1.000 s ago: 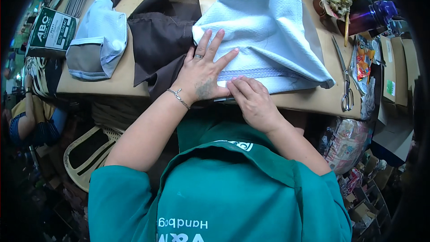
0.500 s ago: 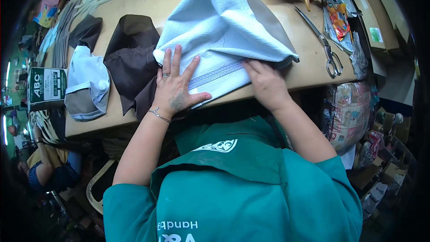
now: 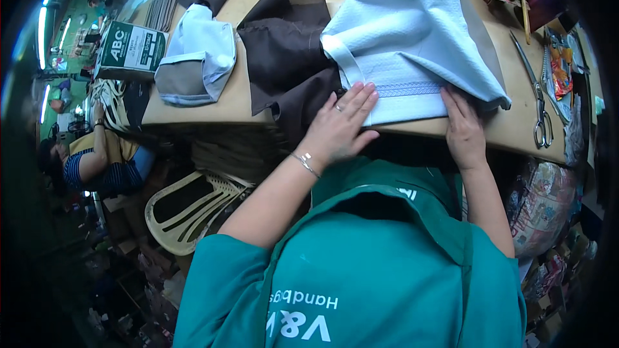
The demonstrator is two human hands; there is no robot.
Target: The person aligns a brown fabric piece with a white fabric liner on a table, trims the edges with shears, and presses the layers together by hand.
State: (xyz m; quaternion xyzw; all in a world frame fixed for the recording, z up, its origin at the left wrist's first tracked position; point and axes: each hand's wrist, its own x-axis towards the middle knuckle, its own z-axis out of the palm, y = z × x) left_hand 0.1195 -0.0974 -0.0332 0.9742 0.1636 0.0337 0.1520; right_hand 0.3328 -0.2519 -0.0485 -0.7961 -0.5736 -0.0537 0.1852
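A large pale-blue textured cloth piece [image 3: 412,32] lies in loose folds at the table's front edge, with a patterned band [image 3: 409,89] along its near side. My left hand [image 3: 342,124] rests on the near left corner of the cloth, fingers stretched out and close together, thumb apart. On the right end of the band, my right hand [image 3: 463,125] lies with its fingers extended flat. A narrow pale strip [image 3: 345,58] stands up in a bend at the cloth's left edge. Dark brown fabric [image 3: 284,51] lies just left, partly against the pale cloth.
Scissors [image 3: 540,103] lie at the right beside a spiral notebook and an orange packet [image 3: 562,77]. Further left are a pale-and-grey sewn piece [image 3: 196,58] and a green-and-white box [image 3: 132,48]. A plastic chair [image 3: 184,212] and another person [image 3: 103,154] are at the left.
The view has swung left, so everything sits further right. My left hand has slid down to the cloth's near corner with its fingers drawn together. The pale strip at the left edge now shows.
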